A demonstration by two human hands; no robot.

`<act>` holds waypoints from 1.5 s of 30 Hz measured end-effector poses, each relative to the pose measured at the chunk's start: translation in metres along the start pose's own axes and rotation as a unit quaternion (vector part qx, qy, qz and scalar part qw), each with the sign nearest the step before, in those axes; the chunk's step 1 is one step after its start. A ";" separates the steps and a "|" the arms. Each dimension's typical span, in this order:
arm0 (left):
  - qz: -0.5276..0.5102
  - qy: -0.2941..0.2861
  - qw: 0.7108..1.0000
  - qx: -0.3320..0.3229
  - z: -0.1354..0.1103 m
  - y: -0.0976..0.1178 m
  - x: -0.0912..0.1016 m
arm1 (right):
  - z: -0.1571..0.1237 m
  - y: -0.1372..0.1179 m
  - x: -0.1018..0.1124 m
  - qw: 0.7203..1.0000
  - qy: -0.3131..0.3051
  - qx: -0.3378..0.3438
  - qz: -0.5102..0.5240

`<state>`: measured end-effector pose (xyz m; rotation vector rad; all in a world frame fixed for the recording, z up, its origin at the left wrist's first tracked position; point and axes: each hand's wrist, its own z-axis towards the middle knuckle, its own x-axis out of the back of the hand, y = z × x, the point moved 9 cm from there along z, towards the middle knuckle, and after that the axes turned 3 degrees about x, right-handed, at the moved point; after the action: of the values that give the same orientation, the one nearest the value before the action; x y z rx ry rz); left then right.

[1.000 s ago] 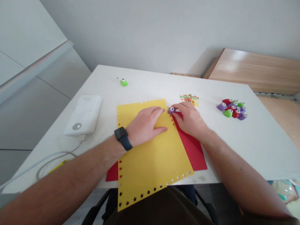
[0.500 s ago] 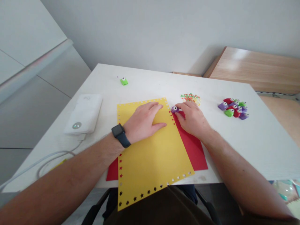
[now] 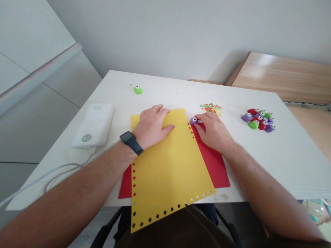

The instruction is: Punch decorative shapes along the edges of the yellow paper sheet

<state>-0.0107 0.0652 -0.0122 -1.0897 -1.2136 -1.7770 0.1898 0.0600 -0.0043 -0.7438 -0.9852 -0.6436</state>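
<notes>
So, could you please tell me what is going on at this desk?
A person's right hand pinches a small purple punch near the upper right edge of a yellow sheet. The left hand, open, is over the sheet's upper left part. Small holes show along its edges. A red sheet lies partly beneath it. Farther right are a heap of paper bits and a cluster of punches.

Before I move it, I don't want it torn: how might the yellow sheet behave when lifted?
The yellow sheet is probably light and bendable, looking thin. It may tear along the punched holes. Its near corner, overhanging the desk, might bend.
</notes>
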 end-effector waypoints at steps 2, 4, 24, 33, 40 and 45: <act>-0.001 0.007 1.000 0.001 0.000 -0.001 0.001 | 0.000 0.000 0.000 1.000 -0.002 0.000 0.001; 0.000 0.013 1.000 0.006 0.001 -0.002 0.002 | 0.000 0.000 0.000 1.000 -0.002 0.000 0.004; 0.011 0.019 0.999 0.044 0.006 -0.014 0.001 | -0.002 -0.001 0.000 1.000 -0.004 -0.001 0.007; -0.026 0.030 0.998 0.039 0.007 -0.013 0.004 | -0.002 0.000 0.000 1.000 -0.004 0.000 0.003; -0.040 0.049 0.997 0.039 0.008 -0.016 0.005 | -0.001 0.001 -0.001 1.000 -0.006 -0.006 0.001; -0.019 0.040 0.998 0.041 0.010 -0.017 0.003 | -0.002 0.001 0.001 1.000 -0.006 -0.007 0.010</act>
<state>-0.0240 0.0796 -0.0131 -0.9458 -1.2549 -1.7647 0.1918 0.0584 -0.0047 -0.7701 -0.9850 -0.6299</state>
